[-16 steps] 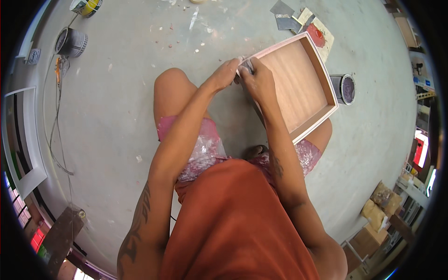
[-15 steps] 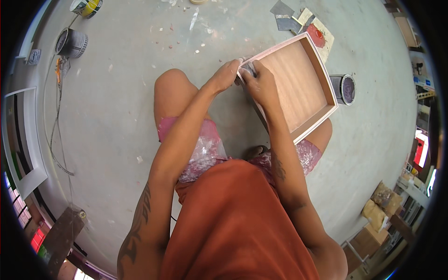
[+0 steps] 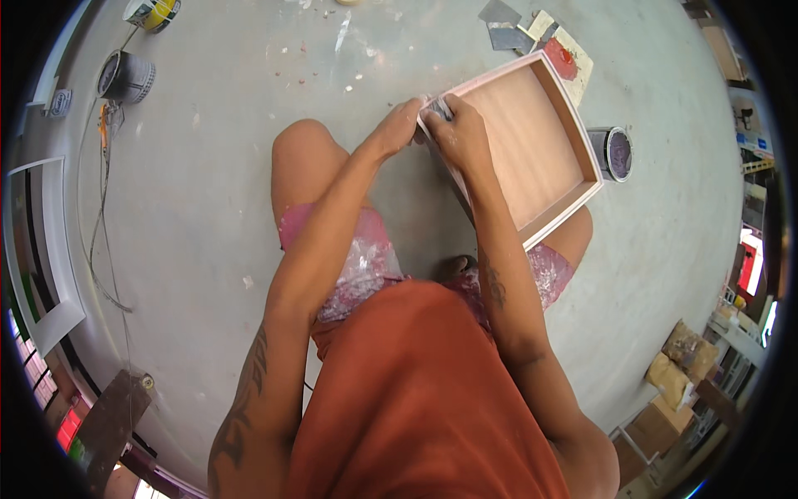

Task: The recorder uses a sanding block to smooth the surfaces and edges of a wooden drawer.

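Note:
A shallow wooden drawer-like box point(image 3: 536, 154), its rim whitish and its inside bare wood, rests tilted over my right knee. My left hand point(image 3: 400, 127) is closed around its left corner, fingertips partly hidden behind the wall. At the same corner, my right hand point(image 3: 464, 135) pinches a small dark grey piece, seemingly folded sandpaper point(image 3: 439, 109), against the rim. Pale dust coats the fingers of both hands.
Beyond the box lie grey flat scraper blades point(image 3: 504, 35) and a pale board with red paste point(image 3: 562, 62). An open can point(image 3: 616, 155) stands right of the box. A dark bucket point(image 3: 126, 77), a yellow-labelled can point(image 3: 153, 13) and a cable point(image 3: 101, 216) are at left.
Both hands have shifted slightly left and toward me at the box corner. The box has tipped a little with them, and the dark grey piece has slid along the rim.

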`<move>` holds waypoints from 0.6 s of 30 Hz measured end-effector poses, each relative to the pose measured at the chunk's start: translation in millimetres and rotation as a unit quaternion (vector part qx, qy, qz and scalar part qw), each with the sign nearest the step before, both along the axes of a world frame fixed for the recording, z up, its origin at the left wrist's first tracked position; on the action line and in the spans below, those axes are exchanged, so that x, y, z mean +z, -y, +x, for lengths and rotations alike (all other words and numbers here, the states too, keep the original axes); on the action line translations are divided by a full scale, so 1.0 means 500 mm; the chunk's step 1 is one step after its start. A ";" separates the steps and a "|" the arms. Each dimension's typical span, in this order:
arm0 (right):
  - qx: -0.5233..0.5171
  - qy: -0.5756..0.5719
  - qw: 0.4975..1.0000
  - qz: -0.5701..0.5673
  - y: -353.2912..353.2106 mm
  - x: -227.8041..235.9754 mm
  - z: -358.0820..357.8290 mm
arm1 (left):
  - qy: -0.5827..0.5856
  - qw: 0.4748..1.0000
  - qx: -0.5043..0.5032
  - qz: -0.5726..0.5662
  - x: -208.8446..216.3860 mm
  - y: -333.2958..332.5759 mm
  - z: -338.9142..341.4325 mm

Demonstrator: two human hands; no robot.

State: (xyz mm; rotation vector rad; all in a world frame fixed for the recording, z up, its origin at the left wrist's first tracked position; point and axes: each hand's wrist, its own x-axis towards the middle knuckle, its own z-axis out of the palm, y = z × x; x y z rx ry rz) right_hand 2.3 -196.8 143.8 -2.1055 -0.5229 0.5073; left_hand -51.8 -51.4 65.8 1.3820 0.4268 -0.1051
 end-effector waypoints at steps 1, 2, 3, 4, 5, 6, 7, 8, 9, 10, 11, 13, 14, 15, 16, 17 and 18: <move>0.000 -0.015 1.000 -0.004 0.000 -0.003 0.004 | -0.009 1.000 -0.022 0.008 0.004 -0.008 0.009; -0.001 -0.030 1.000 -0.009 0.001 -0.005 0.008 | -0.009 1.000 -0.024 0.009 0.008 -0.003 0.007; 0.033 -0.024 0.999 0.029 0.020 -0.001 0.011 | -0.015 1.000 -0.012 0.001 0.010 0.007 0.002; 0.032 -0.022 0.999 0.031 0.023 0.004 0.006 | -0.020 1.000 0.001 -0.005 0.014 0.009 0.001; 0.031 -0.002 0.999 0.006 0.026 0.008 0.001 | -0.018 1.000 0.001 -0.003 0.018 0.005 0.003; 0.030 0.017 0.999 -0.020 0.024 0.012 0.001 | -0.003 1.000 0.002 -0.002 0.022 0.001 0.006; 0.027 0.016 0.999 -0.022 0.017 0.011 0.005 | 0.008 1.000 0.001 -0.005 0.018 0.008 0.001; 0.023 0.014 0.999 -0.043 -0.005 0.009 0.017 | 0.007 1.000 0.000 -0.006 0.010 0.010 0.000; 0.018 0.011 0.998 -0.064 -0.015 0.011 0.021 | -0.003 1.000 -0.008 -0.007 0.002 0.009 0.001; 0.021 0.012 0.998 -0.061 -0.011 0.008 0.020 | -0.013 1.000 -0.013 -0.004 -0.002 -0.004 0.004; 0.028 0.023 0.999 -0.038 0.014 0.002 0.014 | -0.012 1.000 -0.016 -0.005 0.015 0.004 0.005; 0.036 0.036 0.999 -0.014 0.031 0.000 0.007 | 0.009 1.000 0.016 -0.010 0.043 0.020 -0.003; 0.040 0.044 0.997 -0.042 0.030 0.006 0.005 | 0.010 1.000 0.017 -0.009 0.042 0.013 -0.001; 0.044 0.051 0.995 -0.070 0.027 0.010 0.004 | 0.008 1.000 0.006 -0.007 0.042 0.003 0.002; 0.044 0.051 0.995 -0.070 0.017 0.008 0.009 | 0.005 1.000 -0.007 -0.007 0.036 0.002 0.001; 0.032 0.046 0.998 -0.043 -0.003 0.000 0.020 | 0.004 1.000 -0.009 -0.009 0.027 0.005 0.002; 0.020 0.041 0.999 -0.015 -0.010 -0.003 0.025 | -0.002 1.000 -0.014 -0.004 0.017 0.009 0.003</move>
